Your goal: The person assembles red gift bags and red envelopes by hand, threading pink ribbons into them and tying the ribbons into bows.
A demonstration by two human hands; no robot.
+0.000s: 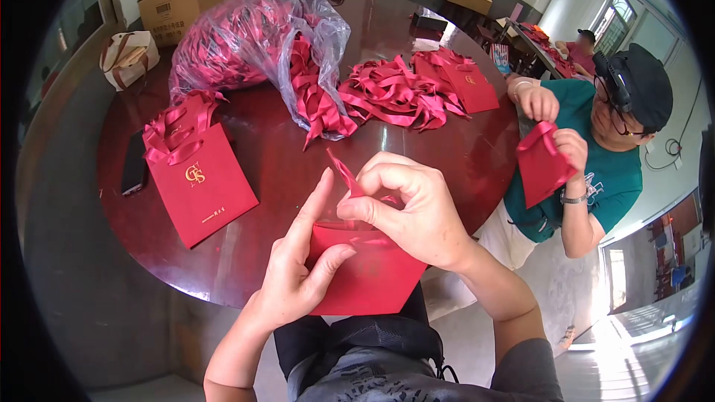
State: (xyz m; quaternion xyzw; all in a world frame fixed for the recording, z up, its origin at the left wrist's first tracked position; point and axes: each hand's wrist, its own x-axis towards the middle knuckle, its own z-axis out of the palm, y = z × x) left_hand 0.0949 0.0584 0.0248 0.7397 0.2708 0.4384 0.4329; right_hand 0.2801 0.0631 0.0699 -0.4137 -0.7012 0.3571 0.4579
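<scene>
A red paper gift bag (376, 283) is in front of me over my lap, close to the table's edge. My right hand (410, 208) is closed over its top, with thumb and index finger pinching a red ribbon (344, 175) whose end points upward. At the bag's left edge is my left hand (302, 268), its thumb across the front and its fingers stretched upward, apart from the thumb. Another red bag with a gold logo (205, 186) lies to the left on the table, ribbons bunched at its top.
On the round dark table (279, 253) lie a clear plastic sack of red ribbons (246, 45), a loose ribbon pile (402, 93), red bags (477, 89) and a phone (134, 164). A co-worker (611, 134) at right handles a bag. A cardboard box (175, 11) stands behind.
</scene>
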